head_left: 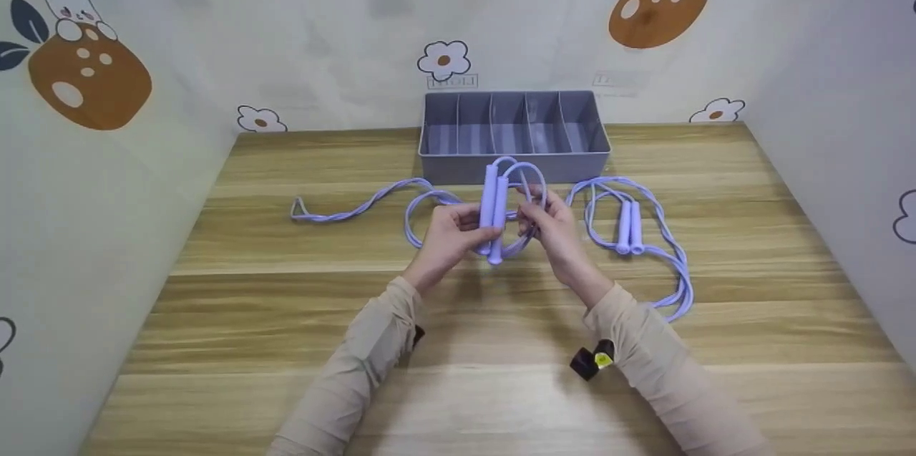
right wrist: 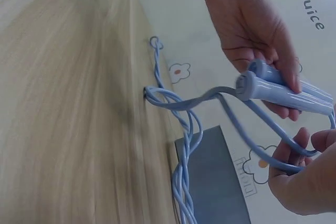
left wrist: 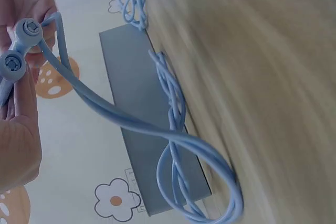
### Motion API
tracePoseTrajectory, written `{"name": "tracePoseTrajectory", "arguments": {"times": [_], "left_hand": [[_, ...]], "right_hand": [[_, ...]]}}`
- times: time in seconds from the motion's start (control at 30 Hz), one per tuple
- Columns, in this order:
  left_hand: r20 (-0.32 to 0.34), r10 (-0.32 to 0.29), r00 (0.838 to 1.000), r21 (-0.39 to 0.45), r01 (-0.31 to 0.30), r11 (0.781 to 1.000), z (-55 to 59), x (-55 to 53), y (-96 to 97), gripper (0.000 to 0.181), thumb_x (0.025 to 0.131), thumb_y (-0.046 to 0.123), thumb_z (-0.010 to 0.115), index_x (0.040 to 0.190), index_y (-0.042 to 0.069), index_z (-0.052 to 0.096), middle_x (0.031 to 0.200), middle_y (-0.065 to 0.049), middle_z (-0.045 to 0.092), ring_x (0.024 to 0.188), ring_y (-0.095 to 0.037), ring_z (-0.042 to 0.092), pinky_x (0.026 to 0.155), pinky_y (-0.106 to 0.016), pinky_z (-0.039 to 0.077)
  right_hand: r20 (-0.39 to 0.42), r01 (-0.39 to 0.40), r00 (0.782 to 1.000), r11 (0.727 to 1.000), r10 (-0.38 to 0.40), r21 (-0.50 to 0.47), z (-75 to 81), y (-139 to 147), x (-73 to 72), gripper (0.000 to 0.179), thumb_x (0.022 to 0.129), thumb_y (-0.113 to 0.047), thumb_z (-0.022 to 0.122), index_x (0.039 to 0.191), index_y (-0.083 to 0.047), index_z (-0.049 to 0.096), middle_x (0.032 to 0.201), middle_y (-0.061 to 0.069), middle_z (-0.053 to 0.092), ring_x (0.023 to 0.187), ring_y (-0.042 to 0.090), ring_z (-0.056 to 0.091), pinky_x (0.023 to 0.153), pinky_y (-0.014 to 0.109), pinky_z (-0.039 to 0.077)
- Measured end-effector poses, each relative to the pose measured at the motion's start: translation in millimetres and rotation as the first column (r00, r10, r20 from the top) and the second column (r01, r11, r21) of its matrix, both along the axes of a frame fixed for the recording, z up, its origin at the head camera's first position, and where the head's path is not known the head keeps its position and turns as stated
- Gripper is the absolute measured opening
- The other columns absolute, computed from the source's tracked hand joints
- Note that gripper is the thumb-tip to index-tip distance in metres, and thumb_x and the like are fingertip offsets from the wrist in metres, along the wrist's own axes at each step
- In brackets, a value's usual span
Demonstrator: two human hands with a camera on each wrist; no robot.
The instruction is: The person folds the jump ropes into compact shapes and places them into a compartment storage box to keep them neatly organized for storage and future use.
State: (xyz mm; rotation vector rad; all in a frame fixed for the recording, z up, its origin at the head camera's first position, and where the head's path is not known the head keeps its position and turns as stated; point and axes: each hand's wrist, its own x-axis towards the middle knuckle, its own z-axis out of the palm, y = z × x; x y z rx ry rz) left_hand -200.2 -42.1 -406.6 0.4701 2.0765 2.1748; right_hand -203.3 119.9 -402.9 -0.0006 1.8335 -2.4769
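Note:
Upright over the table, the two lavender handles (head_left: 494, 212) of a jump rope stand side by side between my left hand's (head_left: 454, 238) thumb and fingers. My right hand (head_left: 557, 230) pinches the looped cord (right wrist: 257, 150) of that rope, just right of the handles. In the right wrist view the left hand (right wrist: 252, 24) grips both handles (right wrist: 283, 93). From there the twisted cord (head_left: 358, 209) trails onto the table toward the left and ends in a small bend. The left wrist view shows the handle ends (left wrist: 29, 31) close up.
Behind the hands, a grey organizer box (head_left: 515, 168) with several compartments stands against the patterned wall. A second lavender jump rope (head_left: 676, 263) lies coiled on the right, its two handles (head_left: 630, 227) together. The wooden tabletop (head_left: 236, 327) reaches the side walls.

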Motion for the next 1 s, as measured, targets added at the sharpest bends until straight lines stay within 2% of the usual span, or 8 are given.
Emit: {"name": "tracePoseTrajectory", "arguments": {"times": [0.17,0.37,0.47,0.57,0.7,0.83,0.9,1.0], "left_hand": [[0.006,0.058,0.998,0.026,-0.059,0.998,4.6,-1.6,-2.6,0.03,0.074,-0.006,0.066,0.102,-0.016,0.059,0.095,-0.025,0.065,0.084,-0.019,0.065,0.079,-0.031,0.053],[0.021,0.112,0.993,0.086,-0.114,0.99,10.5,-1.4,-3.6,0.032,0.074,-0.007,0.065,0.103,-0.017,0.057,0.093,-0.023,0.066,0.081,-0.016,0.065,0.078,-0.031,0.053],[0.051,0.152,0.987,0.156,-0.158,0.975,14.8,-3.0,-6.6,0.031,0.074,-0.008,0.063,0.103,-0.018,0.056,0.092,-0.021,0.067,0.079,-0.014,0.065,0.074,-0.029,0.054],[0.107,0.183,0.977,0.236,-0.204,0.95,18.0,-6.0,-10.4,0.03,0.075,-0.011,0.061,0.104,-0.018,0.055,0.092,-0.02,0.067,0.078,-0.014,0.065,0.073,-0.028,0.054],[0.185,0.197,0.963,0.289,-0.245,0.926,18.7,-9.5,-14.0,0.031,0.076,-0.013,0.058,0.107,-0.018,0.053,0.095,-0.021,0.066,0.081,-0.017,0.065,0.075,-0.029,0.054],[0.214,0.216,0.953,0.311,-0.276,0.91,17.3,-11.3,-14.0,0.031,0.077,-0.014,0.058,0.107,-0.019,0.052,0.096,-0.024,0.065,0.084,-0.021,0.065,0.075,-0.031,0.054],[0.216,0.228,0.949,0.308,-0.288,0.907,16.8,-12.0,-12.9,0.031,0.076,-0.014,0.058,0.106,-0.019,0.052,0.095,-0.024,0.065,0.082,-0.02,0.065,0.074,-0.03,0.054],[0.211,0.261,0.942,0.269,-0.313,0.911,16.5,-12.7,-11.3,0.03,0.076,-0.012,0.06,0.105,-0.018,0.054,0.092,-0.02,0.067,0.076,-0.015,0.064,0.07,-0.027,0.055]], "right_hand": [[-0.004,0.01,1.0,0.999,-0.011,-0.042,0.0,-6.2,1.2,0.028,0.088,0.004,0.045,0.115,0.007,0.046,0.069,0.0,0.05,0.055,0.006,0.044,0.054,0.017,0.043],[-0.013,0.024,1.0,0.981,-0.027,-0.194,3.3,-12.1,4.3,0.021,0.087,0.005,0.046,0.107,0.001,0.046,0.065,-0.001,0.045,0.052,0.006,0.038,0.05,0.018,0.037],[-0.037,-0.002,0.999,0.968,-0.008,-0.25,2.9,-13.3,7.4,0.016,0.088,0.003,0.046,0.103,-0.003,0.048,0.063,-0.001,0.044,0.046,0.004,0.034,0.044,0.017,0.031],[-0.065,-0.02,0.998,0.965,0.003,-0.262,0.0,-13.2,9.8,0.015,0.089,0.002,0.046,0.102,-0.005,0.051,0.062,-0.001,0.045,0.042,0.003,0.031,0.041,0.016,0.029],[-0.13,0.005,0.991,0.986,-0.027,-0.164,-6.0,-13.3,11.5,0.027,0.091,0.001,0.045,0.118,0.004,0.05,0.066,-0.001,0.049,0.045,0.004,0.037,0.043,0.017,0.037],[-0.205,0.082,0.976,0.996,-0.077,0.02,-11.7,-14.2,15.7,0.04,0.092,0.0,0.045,0.128,0.014,0.039,0.071,-0.002,0.055,0.051,0.004,0.043,0.048,0.016,0.043],[-0.261,0.125,0.961,0.985,-0.091,0.117,-14.3,-14.8,17.7,0.04,0.092,0.001,0.045,0.129,0.014,0.038,0.073,-0.001,0.055,0.053,0.005,0.044,0.049,0.017,0.044],[-0.384,0.189,0.92,0.942,-0.072,0.277,-18.2,-14.9,19.6,0.038,0.091,0.003,0.044,0.128,0.012,0.04,0.078,0.007,0.057,0.053,0.012,0.047,0.048,0.019,0.045]]}}
